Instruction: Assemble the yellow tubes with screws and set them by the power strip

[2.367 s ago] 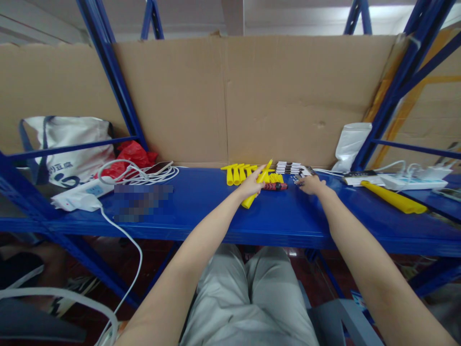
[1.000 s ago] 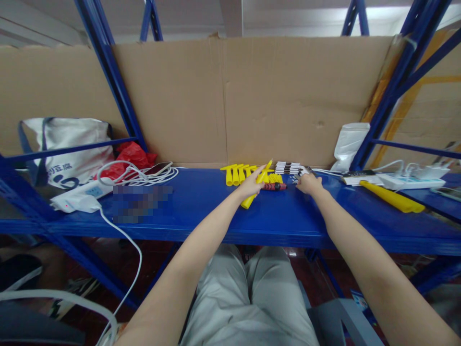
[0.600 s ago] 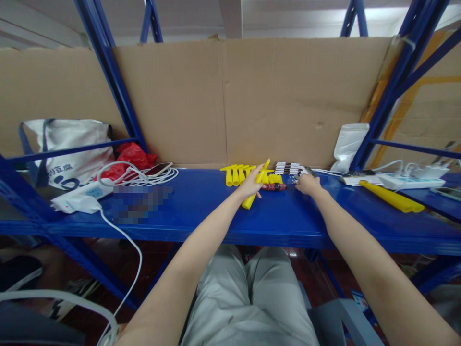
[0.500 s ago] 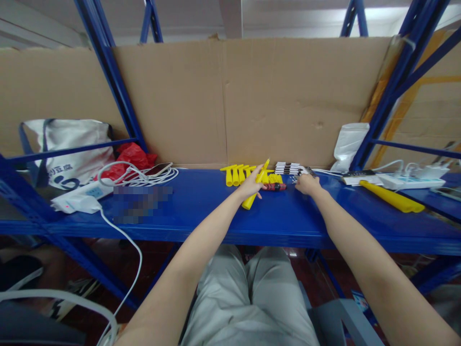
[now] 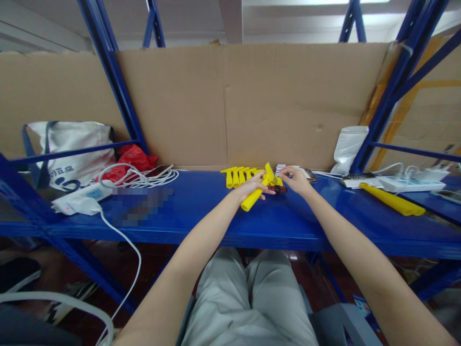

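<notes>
My left hand (image 5: 254,186) is wrapped round a yellow T-shaped handle (image 5: 251,199), whose wider head (image 5: 269,174) points up and to the right. Close to that head, my right hand (image 5: 296,179) has its thumb and fingertips pinched together. Whatever lies between those fingertips is too small to make out. Under the yellow head lies a dark red and black tool (image 5: 279,189), partly covered. Several more yellow T-shaped pieces (image 5: 236,178) stand in a row left of my left hand. White strips with dark bands (image 5: 283,166) lie behind my right hand, mostly hidden.
A cardboard wall (image 5: 173,105) closes the back of the blue bench (image 5: 201,206). At the left are a power strip (image 5: 81,199), coiled white cable (image 5: 144,178), red bag (image 5: 133,156) and cloth bag (image 5: 72,149). A long yellow piece (image 5: 392,199) and another power strip (image 5: 412,182) lie right.
My right hand has come up and left from the tabletop to the yellow handle's head. My left hand keeps its hold, and the handle has turned so its head shows more widely.
</notes>
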### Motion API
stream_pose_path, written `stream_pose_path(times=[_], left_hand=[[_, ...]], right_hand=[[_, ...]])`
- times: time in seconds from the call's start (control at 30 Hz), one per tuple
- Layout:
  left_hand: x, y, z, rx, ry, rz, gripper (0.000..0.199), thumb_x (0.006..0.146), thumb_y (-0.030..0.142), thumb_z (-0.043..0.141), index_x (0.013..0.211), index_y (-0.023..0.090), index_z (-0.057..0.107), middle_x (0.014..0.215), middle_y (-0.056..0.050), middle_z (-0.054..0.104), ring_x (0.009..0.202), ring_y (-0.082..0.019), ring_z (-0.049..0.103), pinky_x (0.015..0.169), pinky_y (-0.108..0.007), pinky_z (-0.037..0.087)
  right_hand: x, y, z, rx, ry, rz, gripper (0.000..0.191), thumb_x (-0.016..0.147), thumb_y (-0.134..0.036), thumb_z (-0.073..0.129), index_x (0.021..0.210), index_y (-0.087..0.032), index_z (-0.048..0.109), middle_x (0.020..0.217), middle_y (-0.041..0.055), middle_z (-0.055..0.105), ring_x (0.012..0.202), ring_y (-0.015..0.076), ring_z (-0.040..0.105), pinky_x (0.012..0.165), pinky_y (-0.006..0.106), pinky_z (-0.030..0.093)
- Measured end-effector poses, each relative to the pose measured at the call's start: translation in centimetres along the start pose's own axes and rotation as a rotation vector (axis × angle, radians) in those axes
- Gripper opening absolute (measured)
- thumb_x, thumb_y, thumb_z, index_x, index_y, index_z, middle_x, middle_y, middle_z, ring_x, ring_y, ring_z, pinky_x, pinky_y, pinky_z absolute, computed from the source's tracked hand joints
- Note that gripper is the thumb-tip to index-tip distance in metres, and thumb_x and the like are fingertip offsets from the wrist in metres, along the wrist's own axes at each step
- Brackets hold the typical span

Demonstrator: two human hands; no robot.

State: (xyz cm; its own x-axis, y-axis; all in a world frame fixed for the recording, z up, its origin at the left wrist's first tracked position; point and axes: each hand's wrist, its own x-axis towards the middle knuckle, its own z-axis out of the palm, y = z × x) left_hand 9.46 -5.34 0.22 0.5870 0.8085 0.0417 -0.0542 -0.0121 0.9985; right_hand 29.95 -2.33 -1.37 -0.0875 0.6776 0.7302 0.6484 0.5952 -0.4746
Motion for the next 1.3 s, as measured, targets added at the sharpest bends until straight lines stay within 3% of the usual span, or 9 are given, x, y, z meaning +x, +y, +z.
stream_pose_path(times=[0.13,0.33,1.03,1.3], left_hand=[[-0.1,0.0,-0.1,-0.069,-0.051,-0.011,0.093,0.067,-0.003,0.053,0.146,0.031,0.018,0.146,-0.017,0.033,0.084,-0.022,0.069,0.045,-0.017,0.049],[-0.1,-0.1,0.0,-0.11,-0.106,-0.09,0.092,0.071,-0.004,0.049,0.148,0.029,0.011,0.135,-0.019,0.046,0.085,-0.024,0.069,0.047,-0.018,0.049],[-0.3,-0.2,0.2,-0.113,-0.115,-0.091,0.093,0.07,-0.006,0.052,0.148,0.029,0.014,0.135,-0.02,0.044,0.081,-0.024,0.07,0.049,-0.02,0.051],[0.0,-0.7,-0.2,-0.104,-0.188,-0.089,0.096,0.069,-0.006,0.054,0.148,0.028,0.011,0.136,-0.022,0.044,0.08,-0.025,0.07,0.049,-0.021,0.051]], right_hand=[[-0.1,-0.3,0.5,0.145,0.016,-0.036,0.017,0.075,-0.037,0.059,0.07,-0.021,0.061,0.094,0.0078,0.067,0.095,0.0222,0.061,0.083,0.039,0.047],[-0.1,-0.6,0.6,0.189,-0.011,-0.041,0.021,0.073,-0.042,0.06,0.068,-0.021,0.06,0.094,0.0079,0.066,0.094,0.0221,0.06,0.082,0.04,0.047],[-0.4,-1.5,0.5,0.226,-0.044,-0.005,0.022,0.069,-0.042,0.064,0.067,-0.021,0.061,0.095,0.0075,0.066,0.094,0.0228,0.06,0.078,0.039,0.047],[-0.5,-1.8,0.7,0.333,-0.09,0.087,0.029,0.066,-0.048,0.065,0.068,-0.02,0.057,0.093,0.0069,0.063,0.09,0.0224,0.059,0.075,0.038,0.049]])
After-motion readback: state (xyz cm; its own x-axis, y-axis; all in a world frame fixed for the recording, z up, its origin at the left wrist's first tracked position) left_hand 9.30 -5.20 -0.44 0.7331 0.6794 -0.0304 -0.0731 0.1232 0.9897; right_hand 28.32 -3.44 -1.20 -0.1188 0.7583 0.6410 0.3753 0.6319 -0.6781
